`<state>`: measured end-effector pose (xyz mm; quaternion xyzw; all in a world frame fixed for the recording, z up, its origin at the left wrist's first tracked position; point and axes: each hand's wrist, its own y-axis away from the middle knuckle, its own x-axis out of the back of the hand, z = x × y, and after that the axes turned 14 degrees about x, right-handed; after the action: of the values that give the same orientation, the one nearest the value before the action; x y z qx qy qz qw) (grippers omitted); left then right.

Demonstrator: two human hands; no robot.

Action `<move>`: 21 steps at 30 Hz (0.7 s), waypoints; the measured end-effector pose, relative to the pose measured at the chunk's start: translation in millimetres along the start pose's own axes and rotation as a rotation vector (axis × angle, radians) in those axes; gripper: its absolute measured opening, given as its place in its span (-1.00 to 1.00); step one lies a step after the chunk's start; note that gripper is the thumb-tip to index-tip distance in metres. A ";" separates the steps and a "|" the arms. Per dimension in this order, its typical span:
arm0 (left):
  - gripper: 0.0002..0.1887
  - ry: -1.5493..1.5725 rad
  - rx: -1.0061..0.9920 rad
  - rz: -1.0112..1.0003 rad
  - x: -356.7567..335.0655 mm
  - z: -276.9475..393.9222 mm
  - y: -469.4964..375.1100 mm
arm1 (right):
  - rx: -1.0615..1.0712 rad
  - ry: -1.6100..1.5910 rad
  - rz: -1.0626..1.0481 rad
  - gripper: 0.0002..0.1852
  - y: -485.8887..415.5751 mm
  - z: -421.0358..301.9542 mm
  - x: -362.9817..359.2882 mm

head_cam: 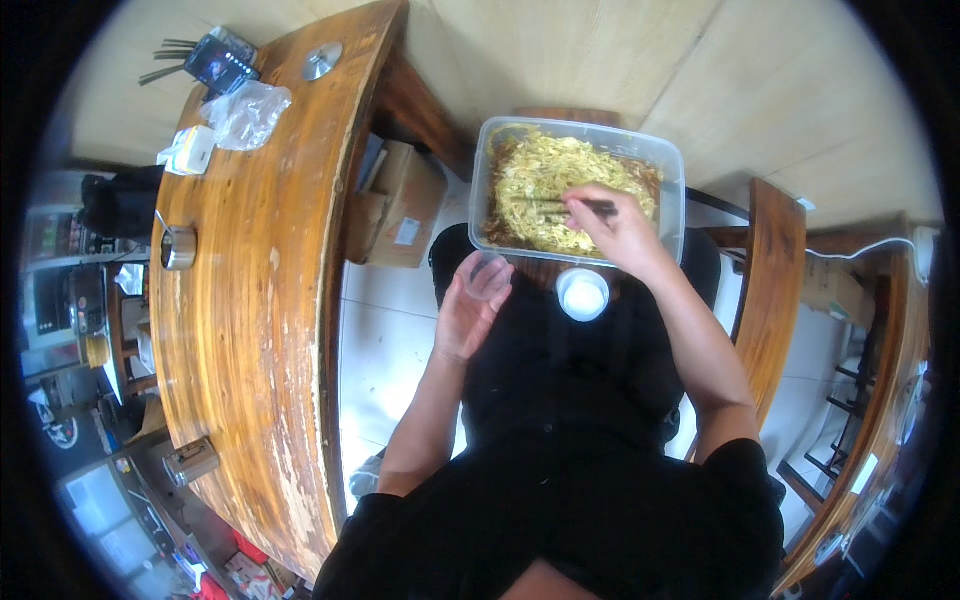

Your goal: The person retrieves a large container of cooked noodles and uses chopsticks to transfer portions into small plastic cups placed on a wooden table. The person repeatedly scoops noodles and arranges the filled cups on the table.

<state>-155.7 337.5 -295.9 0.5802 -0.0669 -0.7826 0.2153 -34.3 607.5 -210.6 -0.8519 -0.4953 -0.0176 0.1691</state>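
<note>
A large clear plastic tub [677, 165] holds shredded yellow-green vegetable [551, 161] with a reddish-brown sauce around it. Over the tub, my right hand [611, 225] grips a pair of dark chopsticks [540, 201], their tips in the shreds. Just outside the tub's near left corner, my left hand [472, 304] holds a small round clear plastic cup or lid [487, 276]. Between my hands, close to the near side of the tub, is a white round container [583, 294]; whether it is a stack of cups or holds something white I cannot tell.
A wooden table [262, 300] at left bears a phone [221, 64], a clear plastic bag [251, 116], a metal lid [322, 61], a tissue pack [189, 150] and metal pots [178, 248]. Cardboard boxes [397, 206] stand beneath it. A wooden bench [772, 277] is at right, a wall beyond the tub.
</note>
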 end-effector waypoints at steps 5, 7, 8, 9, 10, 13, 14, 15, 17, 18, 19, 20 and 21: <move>-0.34 -0.013 -0.005 0.062 2.0 1.0 5.2 | -0.047 0.076 0.213 -0.70 -34.7 18.9 5.4; -0.34 -0.011 -0.013 0.081 3.1 0.4 6.7 | -0.050 0.098 0.260 -0.70 -41.1 12.2 13.3; -0.34 -0.010 -0.019 0.086 4.9 0.2 6.6 | -0.068 0.072 0.289 -0.70 -43.8 11.5 16.2; -0.34 -0.011 -0.025 0.087 5.1 0.5 5.6 | -0.084 0.048 0.320 -0.70 -47.2 11.9 19.9; -0.34 -0.002 -0.019 0.090 5.0 0.1 5.2 | -0.080 0.106 0.329 -0.70 -50.2 14.0 22.2; -0.35 0.013 -0.010 0.099 3.9 -1.5 5.7 | -0.143 0.144 0.333 -0.70 -55.2 7.2 19.2; -0.36 0.013 -0.012 0.098 4.2 -1.8 4.5 | -0.129 0.176 0.284 -0.70 -56.7 14.4 17.2; -0.37 0.017 -0.009 0.100 2.5 -2.8 5.4 | -0.121 0.210 0.235 -0.70 -57.5 21.4 13.7; -0.40 -0.007 0.006 0.133 0.9 1.7 5.3 | -0.130 0.205 0.147 -0.70 -51.5 29.9 11.9; -0.41 -0.016 0.006 0.146 0.1 4.0 4.2 | -0.141 0.167 0.102 -0.70 -51.5 24.2 8.4; -0.43 -0.021 0.001 0.149 0.9 5.1 4.3 | -0.152 0.130 0.057 -0.71 -50.7 19.3 6.2; -0.44 -0.025 -0.004 0.152 2.3 5.8 4.8 | -0.161 0.102 0.055 -0.71 -48.0 18.1 6.8; -0.46 -0.031 -0.011 0.154 -0.5 7.8 5.6 | -0.179 0.106 0.117 -0.71 -47.5 15.2 8.3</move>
<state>-161.5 331.5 -291.0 0.5598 -0.1103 -0.7732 0.2768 -72.5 640.6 -210.4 -0.8890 -0.4316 -0.0966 0.1190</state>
